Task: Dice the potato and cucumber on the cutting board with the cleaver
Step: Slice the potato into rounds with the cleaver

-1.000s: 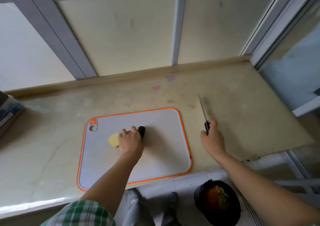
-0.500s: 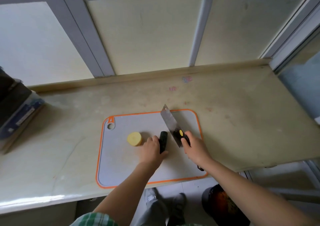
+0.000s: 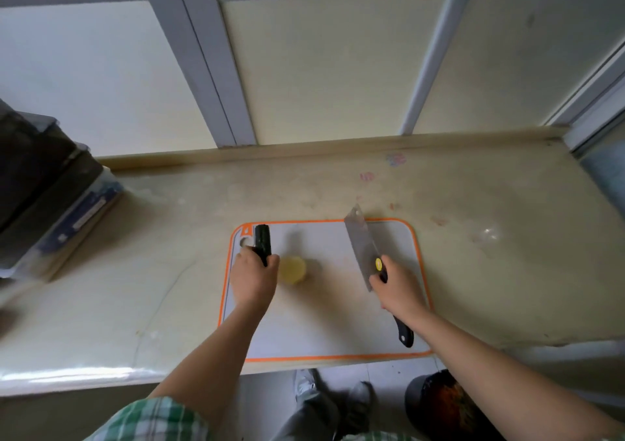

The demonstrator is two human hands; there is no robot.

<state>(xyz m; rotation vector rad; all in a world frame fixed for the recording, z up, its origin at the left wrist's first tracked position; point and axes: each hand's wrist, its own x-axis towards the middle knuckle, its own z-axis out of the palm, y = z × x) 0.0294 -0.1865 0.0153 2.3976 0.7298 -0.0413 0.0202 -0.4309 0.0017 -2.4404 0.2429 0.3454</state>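
Now, stained beige stone table point(image 3: 490, 271) under grey window frames point(image 3: 209, 68): on the orange-rimmed grey cutting board point(image 3: 321, 322), left hand point(image 3: 252, 278) grips the dark cucumber point(image 3: 262, 239) beside the yellow potato chunk point(image 3: 293, 269); right hand point(image 3: 395, 286) grips the steel cleaver point(image 3: 362, 248).

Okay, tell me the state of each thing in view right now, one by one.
cucumber: undiced, gripped by left hand.
potato: undiced, lying on cutting board.
cleaver: gripped by right hand, blade over board, cutting nothing.
cutting board: flat on counter.
bin: open, scraps inside.

Matt steel cleaver point(image 3: 361, 246), smooth plastic cutting board point(image 3: 324, 322), glossy stone-look counter point(image 3: 490, 271)
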